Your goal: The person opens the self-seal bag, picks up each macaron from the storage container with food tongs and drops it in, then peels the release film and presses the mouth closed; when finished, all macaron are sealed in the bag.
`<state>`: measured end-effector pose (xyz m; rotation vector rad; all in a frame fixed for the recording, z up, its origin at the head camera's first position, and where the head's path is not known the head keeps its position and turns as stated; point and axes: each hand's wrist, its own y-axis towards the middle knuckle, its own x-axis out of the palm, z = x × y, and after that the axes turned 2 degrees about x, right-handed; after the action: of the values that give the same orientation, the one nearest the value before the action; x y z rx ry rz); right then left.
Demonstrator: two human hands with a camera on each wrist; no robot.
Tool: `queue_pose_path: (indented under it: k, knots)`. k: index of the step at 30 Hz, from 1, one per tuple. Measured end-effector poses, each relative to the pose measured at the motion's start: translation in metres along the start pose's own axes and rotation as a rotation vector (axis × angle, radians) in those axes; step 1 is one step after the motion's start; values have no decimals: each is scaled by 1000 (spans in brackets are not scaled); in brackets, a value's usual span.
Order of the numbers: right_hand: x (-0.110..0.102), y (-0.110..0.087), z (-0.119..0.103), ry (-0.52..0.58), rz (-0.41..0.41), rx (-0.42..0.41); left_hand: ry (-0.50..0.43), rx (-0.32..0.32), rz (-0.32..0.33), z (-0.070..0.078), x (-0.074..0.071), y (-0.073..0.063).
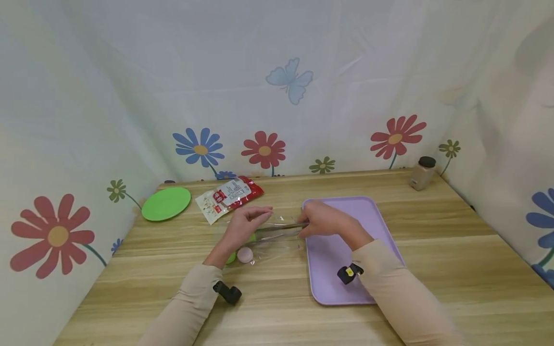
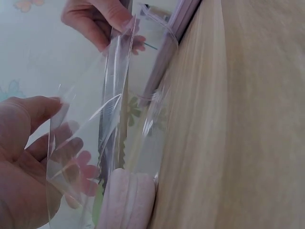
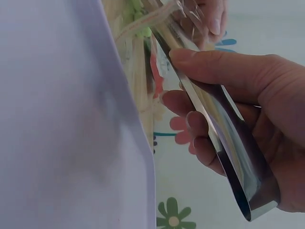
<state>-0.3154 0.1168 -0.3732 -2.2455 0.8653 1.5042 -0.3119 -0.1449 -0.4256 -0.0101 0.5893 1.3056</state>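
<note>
My right hand (image 1: 322,218) grips metal tongs (image 3: 259,179) near their bend, thumb on one arm and fingers round the other. The tongs' arms reach leftward into a clear plastic bag (image 1: 279,247) lying left of the tray. Inside the bag a pink macaron (image 2: 127,200) shows beside the tongs' toothed tips, with green pieces (image 1: 231,258) near it, partly hidden by the left hand. My left hand (image 1: 243,228) pinches the upper edge of the bag, its thumb at the edge and fingers seen through the film.
A purple tray (image 1: 329,288) lies under the right forearm. Behind the bag is a red and white packet (image 1: 231,194), with a green plate (image 1: 166,203) to its left. A dark-lidded jar (image 1: 422,174) stands at the back right, near the curtain.
</note>
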Motion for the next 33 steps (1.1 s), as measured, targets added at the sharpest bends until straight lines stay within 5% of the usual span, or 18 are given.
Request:
queue_pose_path:
  k: [5,10,14,22,27,33]
  knots:
    - [2,1,-2,-16,6,-3,1,1,-1,1,2,1]
    - [-9,-14,-2,8,-23,103,-9,0,-5,1,2,2]
    - [-27,-41,5,37,-54,219,-15,-1,-1,1,1,1]
    - [-66,-116,45,139,-112,305,-3,-12,1,2,-1,1]
    - [-79,-147,71,150,51,394,1,-4,5,0,-1,1]
    - [-78,-163,103,92,301,586,7,-8,10,0,-1,1]
